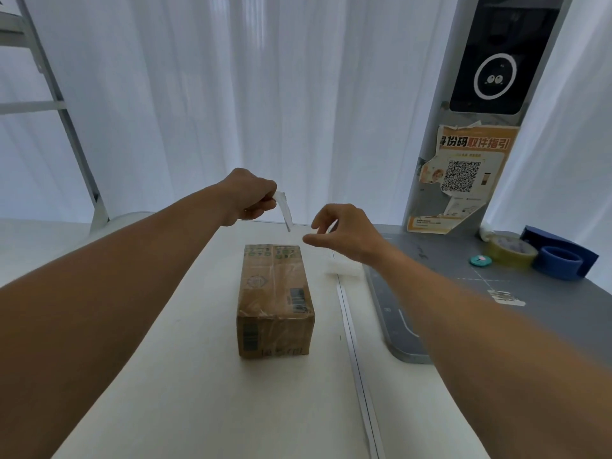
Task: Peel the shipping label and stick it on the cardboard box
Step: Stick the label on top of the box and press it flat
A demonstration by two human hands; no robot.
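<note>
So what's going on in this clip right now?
A person holds both hands above a taped cardboard box on a white table. The left hand pinches a white strip, apparently the shipping label, hanging down. The right hand is open beside it, holding nothing. The label is not yet on the box.

— What is the person wearing on the arms?
— Nothing that shows: both forearms are bare right to the frame's edge, no sleeves or cuffs.
— And the left hand and right hand?
— Ungloved, no watch or wristband visible
</note>
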